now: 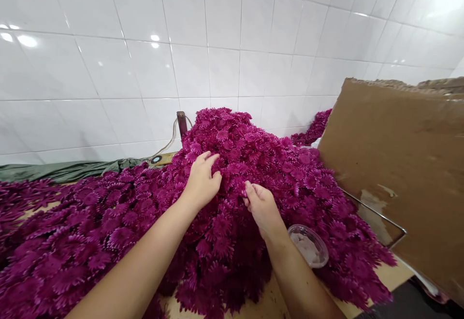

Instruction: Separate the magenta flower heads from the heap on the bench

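Observation:
A tall heap of magenta artificial flower heads (250, 147) rises in front of me, with many narrow petals on each. Against the heap's left slope, my left hand (203, 179) reaches in with its fingers apart, the tips close to the blooms. My right hand (259, 205) is closed in a pinch lower down, thumb and forefinger together on a small magenta flower (243, 193); most of it is hidden by the fingers. By my right forearm, a clear round plastic tub (309, 246) with whitish stuff inside rests among the flowers.
A large brown cardboard sheet (402, 164) leans at the right, near a thin metal rod (377, 211). White wall tiles (224, 72) stand behind. Green cloth (79, 170) lies along the wall at left, near a brown upright post (181, 124) and a cord. More flowers spread leftward.

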{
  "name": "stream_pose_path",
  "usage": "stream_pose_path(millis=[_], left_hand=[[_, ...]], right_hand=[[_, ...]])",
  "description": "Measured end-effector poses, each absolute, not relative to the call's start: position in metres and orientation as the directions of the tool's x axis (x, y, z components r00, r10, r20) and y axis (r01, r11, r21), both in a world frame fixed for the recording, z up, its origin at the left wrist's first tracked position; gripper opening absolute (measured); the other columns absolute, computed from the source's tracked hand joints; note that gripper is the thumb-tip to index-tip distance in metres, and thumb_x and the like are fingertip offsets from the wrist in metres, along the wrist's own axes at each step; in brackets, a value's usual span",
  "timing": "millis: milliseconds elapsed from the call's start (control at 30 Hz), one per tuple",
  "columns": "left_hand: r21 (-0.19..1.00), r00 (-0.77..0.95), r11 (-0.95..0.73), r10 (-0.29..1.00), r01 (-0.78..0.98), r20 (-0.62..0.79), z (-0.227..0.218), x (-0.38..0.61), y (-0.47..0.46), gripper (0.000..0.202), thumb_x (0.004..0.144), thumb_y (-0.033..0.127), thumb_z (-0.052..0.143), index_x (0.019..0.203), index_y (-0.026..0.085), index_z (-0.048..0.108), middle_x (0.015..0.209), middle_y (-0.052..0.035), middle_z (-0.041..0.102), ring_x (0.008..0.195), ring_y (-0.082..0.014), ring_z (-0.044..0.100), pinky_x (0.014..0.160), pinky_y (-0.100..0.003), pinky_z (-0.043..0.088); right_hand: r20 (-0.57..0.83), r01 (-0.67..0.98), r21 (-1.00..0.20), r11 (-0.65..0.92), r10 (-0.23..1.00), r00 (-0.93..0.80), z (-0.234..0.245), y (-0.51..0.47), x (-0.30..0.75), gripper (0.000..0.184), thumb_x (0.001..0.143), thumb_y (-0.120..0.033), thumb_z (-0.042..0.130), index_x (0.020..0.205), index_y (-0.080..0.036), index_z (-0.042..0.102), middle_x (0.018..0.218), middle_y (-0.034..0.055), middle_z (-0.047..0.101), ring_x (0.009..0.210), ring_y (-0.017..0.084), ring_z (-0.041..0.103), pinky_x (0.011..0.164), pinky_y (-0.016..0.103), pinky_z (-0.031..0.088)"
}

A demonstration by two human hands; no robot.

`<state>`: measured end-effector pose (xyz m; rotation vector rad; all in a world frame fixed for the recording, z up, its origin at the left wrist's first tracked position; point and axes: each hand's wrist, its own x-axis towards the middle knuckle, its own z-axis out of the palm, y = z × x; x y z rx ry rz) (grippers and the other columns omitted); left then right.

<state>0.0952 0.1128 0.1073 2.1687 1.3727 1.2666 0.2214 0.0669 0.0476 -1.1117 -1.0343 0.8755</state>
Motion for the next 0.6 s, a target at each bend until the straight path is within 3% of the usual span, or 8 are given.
stream_pose_path(millis=[133,200,367,500,600], left_hand=[[0.635,0.483,-0.611,0.782,0.473,0.393,0.108,0.100,0.092,0.023,0.074,0.029,0.049,0.086,0.021,0.067,0.091,-0.0036,0.069,0.086,-0.0187,0.061,0.084,-0.032,0.045],[0.647,0.530,-0.615,0.767,0.450,0.361,0.107,0.105,0.086,0.021,0.072,0.029,0.052,0.084,0.021,0.068,0.086,-0.0023,0.070,0.080,-0.0180,0.062,0.078,-0.029,0.046],[0.701,0.431,-0.535,0.833,0.471,0.347,0.104,0.110,0.091,0.019,0.073,0.022,0.049,0.074,0.019,0.067,0.075,-0.0013,0.070,0.070,-0.0162,0.062,0.068,-0.026,0.046],[0.725,0.283,-0.480,0.877,0.494,0.388,0.101,0.115,0.095,0.015,0.072,0.020,0.049,0.065,0.017,0.062,0.068,-0.0013,0.067,0.065,-0.0152,0.059,0.064,-0.026,0.045],[0.747,0.195,-0.468,0.882,0.472,0.429,0.101,0.120,0.100,0.014,0.072,0.020,0.048,0.068,0.018,0.061,0.071,-0.0013,0.067,0.067,-0.0148,0.059,0.066,-0.026,0.045]], right_hand=[[0.181,-0.109,-0.971,0.213,0.951,0.250,0.049,0.068,0.219,0.045,0.065,-0.059,0.052,0.052,-0.020,0.035,0.045,-0.0090,0.025,0.042,0.005,0.020,0.041,0.022,0.017],[0.164,-0.154,-0.967,0.201,0.960,0.225,0.051,0.066,0.217,0.045,0.064,-0.061,0.052,0.054,-0.019,0.039,0.046,-0.0083,0.029,0.043,0.006,0.023,0.041,0.022,0.019],[0.135,-0.290,-0.942,0.166,0.983,0.122,0.054,0.057,0.212,0.039,0.066,-0.057,0.052,0.071,-0.018,0.048,0.057,-0.0054,0.041,0.050,0.008,0.036,0.048,0.022,0.030],[0.246,-0.122,-0.960,0.254,0.966,0.078,0.058,0.052,0.212,0.025,0.067,-0.041,0.056,0.067,-0.018,0.045,0.057,-0.0058,0.040,0.052,0.008,0.034,0.051,0.022,0.030],[0.304,0.007,-0.952,0.305,0.943,0.133,0.059,0.047,0.210,0.022,0.071,-0.037,0.050,0.062,-0.019,0.042,0.055,-0.0056,0.037,0.052,0.009,0.032,0.050,0.023,0.029]])
